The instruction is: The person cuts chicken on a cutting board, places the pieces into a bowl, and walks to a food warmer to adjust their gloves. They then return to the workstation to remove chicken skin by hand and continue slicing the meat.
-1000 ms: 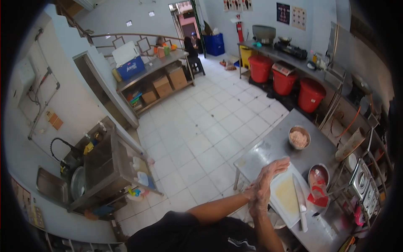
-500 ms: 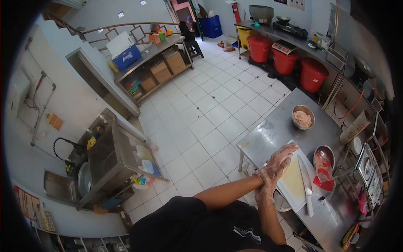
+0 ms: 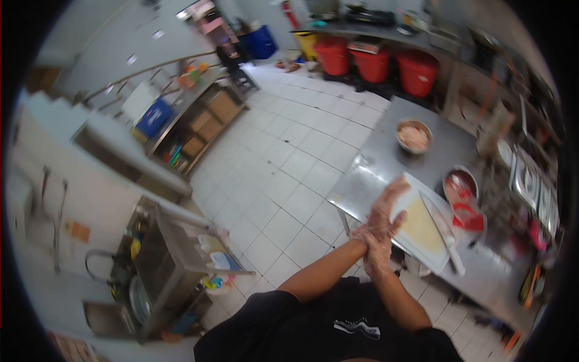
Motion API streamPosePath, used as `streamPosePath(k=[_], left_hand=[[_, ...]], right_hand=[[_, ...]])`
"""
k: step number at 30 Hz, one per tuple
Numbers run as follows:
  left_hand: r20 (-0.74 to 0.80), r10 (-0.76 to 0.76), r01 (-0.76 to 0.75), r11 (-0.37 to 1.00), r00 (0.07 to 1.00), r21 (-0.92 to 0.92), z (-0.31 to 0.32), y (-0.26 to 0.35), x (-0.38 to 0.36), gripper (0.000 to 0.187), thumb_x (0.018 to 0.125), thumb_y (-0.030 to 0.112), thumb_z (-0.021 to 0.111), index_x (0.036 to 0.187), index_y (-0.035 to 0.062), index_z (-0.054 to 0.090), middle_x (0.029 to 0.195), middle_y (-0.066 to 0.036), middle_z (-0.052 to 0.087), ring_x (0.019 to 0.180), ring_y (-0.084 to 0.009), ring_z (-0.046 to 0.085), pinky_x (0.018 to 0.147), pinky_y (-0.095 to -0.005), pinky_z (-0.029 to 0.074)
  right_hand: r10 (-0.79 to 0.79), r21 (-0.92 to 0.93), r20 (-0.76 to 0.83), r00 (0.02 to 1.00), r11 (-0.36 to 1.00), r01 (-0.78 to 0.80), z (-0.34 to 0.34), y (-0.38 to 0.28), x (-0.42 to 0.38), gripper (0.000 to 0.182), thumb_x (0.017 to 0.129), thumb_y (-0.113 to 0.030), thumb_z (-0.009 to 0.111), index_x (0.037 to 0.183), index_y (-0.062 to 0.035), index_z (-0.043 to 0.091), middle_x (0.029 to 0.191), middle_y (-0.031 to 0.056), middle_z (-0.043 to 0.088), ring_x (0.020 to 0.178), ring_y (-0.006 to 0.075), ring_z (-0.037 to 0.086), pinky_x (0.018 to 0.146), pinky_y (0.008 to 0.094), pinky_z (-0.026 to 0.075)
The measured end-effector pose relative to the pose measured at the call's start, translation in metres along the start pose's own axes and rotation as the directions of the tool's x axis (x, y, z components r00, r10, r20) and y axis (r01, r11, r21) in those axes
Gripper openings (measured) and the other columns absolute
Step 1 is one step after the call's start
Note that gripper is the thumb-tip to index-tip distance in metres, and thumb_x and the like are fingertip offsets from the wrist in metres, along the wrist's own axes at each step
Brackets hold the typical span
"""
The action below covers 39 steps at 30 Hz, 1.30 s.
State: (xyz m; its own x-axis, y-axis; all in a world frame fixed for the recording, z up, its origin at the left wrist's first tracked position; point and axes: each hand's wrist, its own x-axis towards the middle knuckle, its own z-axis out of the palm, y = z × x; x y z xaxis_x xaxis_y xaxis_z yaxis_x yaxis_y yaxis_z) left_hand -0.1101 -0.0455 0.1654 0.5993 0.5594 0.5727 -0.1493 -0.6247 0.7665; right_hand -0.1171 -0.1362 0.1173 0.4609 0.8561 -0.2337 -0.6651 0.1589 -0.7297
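Observation:
Clear plastic gloves cover both hands. My left hand [image 3: 384, 208] is stretched out at the near-left edge of the white cutting board [image 3: 426, 252], its fingers extended and nothing in them. Around its wrist, at the glove's cuff, my right hand [image 3: 378, 253] is closed. A knife [image 3: 442, 232] with a white handle lies along the right side of the board, whose middle is stained yellow. Right of the board are a metal bowl [image 3: 444, 183] with pink contents and a red-and-clear plastic bag [image 3: 469, 218]. Another metal bowl [image 3: 399, 137] holds pale pink meat.
The steel table [image 3: 369, 163] carries the board and bowls. Red bins [image 3: 416, 72] stand beneath the back counter. A steel sink unit [image 3: 181, 259] is at the left, and a shelf table [image 3: 208, 130] with boxes stands farther back. Metal containers [image 3: 535, 181] are at the right.
The view has shifted and blurred, so the table sits higher in the picture. My right hand still holds my left wrist; my left fingers now point beside the board's upper left edge.

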Motion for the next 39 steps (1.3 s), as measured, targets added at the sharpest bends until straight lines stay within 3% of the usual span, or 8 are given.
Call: streamPosePath(k=[2,4,6,10,13,16,26,39], left_hand=[[-0.047,0.007,-0.004,0.998,0.999,0.062,-0.001,-0.002,-0.001,0.071,0.099,0.058,0.052,0.142,0.0017,0.054,0.149,-0.024,0.051,0.144,-0.0415,0.042,0.120,-0.0507,0.032],[-0.023,0.042,-0.036,0.978,0.999,0.205,-0.004,-0.034,-0.013,0.054,0.104,0.040,0.049,0.139,0.0003,0.056,0.147,-0.024,0.052,0.141,-0.0421,0.045,0.119,-0.0519,0.034],[0.035,0.111,-0.117,0.959,0.993,0.257,-0.013,-0.065,-0.021,0.044,0.103,0.027,0.052,0.136,-0.0022,0.058,0.138,-0.020,0.060,0.133,-0.0326,0.055,0.114,-0.0464,0.042],[0.027,-0.622,0.622,0.783,0.783,-0.012,-0.039,-0.081,-0.043,0.044,0.104,0.028,0.054,0.133,-0.0050,0.060,0.135,-0.016,0.063,0.129,-0.0284,0.058,0.110,-0.0418,0.044],[0.052,-0.722,0.724,0.689,0.690,-0.032,-0.052,-0.084,-0.071,0.044,0.106,0.033,0.052,0.134,-0.0012,0.061,0.134,-0.014,0.063,0.125,-0.0264,0.060,0.106,-0.0396,0.047],[0.037,-0.791,0.791,0.612,0.611,0.010,-0.047,-0.089,-0.084,0.044,0.107,0.033,0.051,0.134,-0.0012,0.060,0.133,-0.014,0.063,0.125,-0.0267,0.060,0.105,-0.0401,0.047],[0.017,-0.805,0.803,0.593,0.594,0.058,0.006,-0.053,-0.101,0.037,0.103,0.022,0.059,0.125,-0.0061,0.065,0.121,-0.018,0.071,0.114,-0.0283,0.065,0.103,-0.0370,0.047],[-0.215,-0.849,0.875,0.475,0.483,0.094,0.005,-0.009,-0.140,0.036,0.100,0.028,0.063,0.124,0.0023,0.068,0.117,-0.014,0.071,0.116,-0.0232,0.065,0.101,-0.0372,0.048]], right_hand=[[0.026,-0.012,0.052,0.998,1.000,-0.026,-0.001,-0.006,-0.002,0.120,0.083,0.001,0.072,0.164,-0.0215,-0.014,0.149,0.0272,0.042,0.120,0.0366,0.059,0.098,0.0478,0.054],[0.047,-0.513,0.273,0.961,0.852,0.104,-0.009,-0.034,0.000,0.093,0.085,-0.032,0.080,0.159,-0.0025,0.033,0.158,0.0245,0.037,0.135,0.0326,0.050,0.113,0.0448,0.041],[0.298,-0.803,0.337,0.893,0.586,0.108,-0.026,-0.063,0.010,0.080,0.077,-0.043,0.084,0.137,0.0007,0.056,0.124,0.0221,0.068,0.122,0.0334,0.062,0.105,0.0427,0.047],[0.011,-0.872,0.237,0.971,0.444,0.208,-0.076,-0.119,-0.010,0.046,0.084,-0.029,0.076,0.118,0.0004,0.067,0.107,0.0172,0.071,0.101,0.0331,0.068,0.093,0.0442,0.052],[-0.605,-0.920,0.100,0.790,0.246,0.305,-0.126,-0.165,-0.020,0.022,0.088,-0.013,0.072,0.106,-0.0001,0.070,0.106,0.0180,0.072,0.099,0.0333,0.069,0.090,0.0435,0.054],[-0.720,-0.987,0.094,0.688,0.020,0.156,-0.171,-0.205,-0.015,0.022,0.089,-0.011,0.066,0.107,-0.0008,0.070,0.105,0.0185,0.071,0.099,0.0352,0.068,0.093,0.0467,0.052],[0.037,-0.953,0.057,0.998,-0.295,0.065,-0.253,-0.209,0.132,0.020,0.077,-0.009,0.063,0.094,-0.0029,0.070,0.093,0.0212,0.073,0.091,0.0375,0.070,0.081,0.0496,0.054],[0.132,-0.841,0.095,0.987,-0.520,0.150,-0.292,-0.218,0.215,0.021,0.080,-0.009,0.063,0.100,-0.0013,0.070,0.094,0.0206,0.072,0.090,0.0351,0.071,0.080,0.0478,0.054]])
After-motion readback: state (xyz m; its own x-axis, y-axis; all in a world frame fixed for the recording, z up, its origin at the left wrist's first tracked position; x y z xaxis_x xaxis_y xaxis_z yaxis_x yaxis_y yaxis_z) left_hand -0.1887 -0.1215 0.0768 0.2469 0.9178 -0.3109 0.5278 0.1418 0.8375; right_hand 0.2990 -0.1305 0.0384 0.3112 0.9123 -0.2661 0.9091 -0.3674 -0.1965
